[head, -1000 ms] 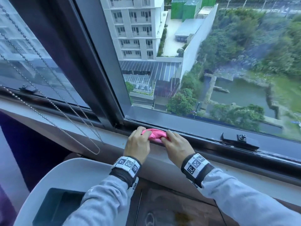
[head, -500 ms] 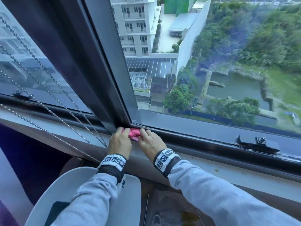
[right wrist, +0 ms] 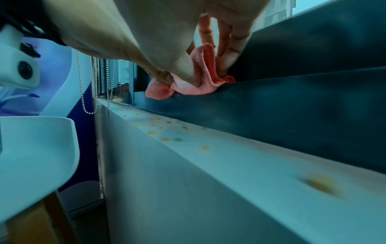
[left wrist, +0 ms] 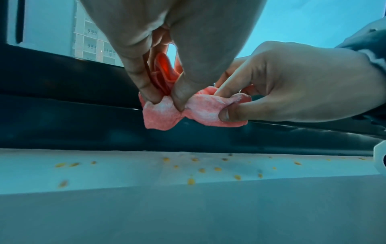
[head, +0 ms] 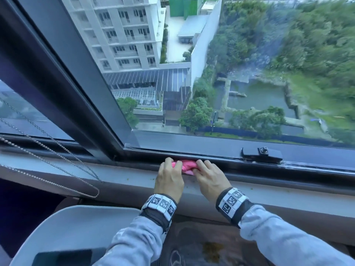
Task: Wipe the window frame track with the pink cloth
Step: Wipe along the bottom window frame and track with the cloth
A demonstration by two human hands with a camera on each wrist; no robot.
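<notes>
A bunched pink cloth lies in the dark window frame track, a short way right of the frame's corner. My left hand pinches its left part and my right hand pinches its right part, side by side. The left wrist view shows the pink cloth draped over the dark track lip, with thumb and fingers of both hands curled into it. From the right wrist, the pink cloth is squeezed between thumb and fingers against the track.
A black window latch sits on the track to the right. Bead chains hang at the left. Yellow crumbs dot the pale sill. A white chair stands below at left.
Half a second ago both hands held the cloth at the frame's corner. They have since slid it to the right along the track, away from the corner.
</notes>
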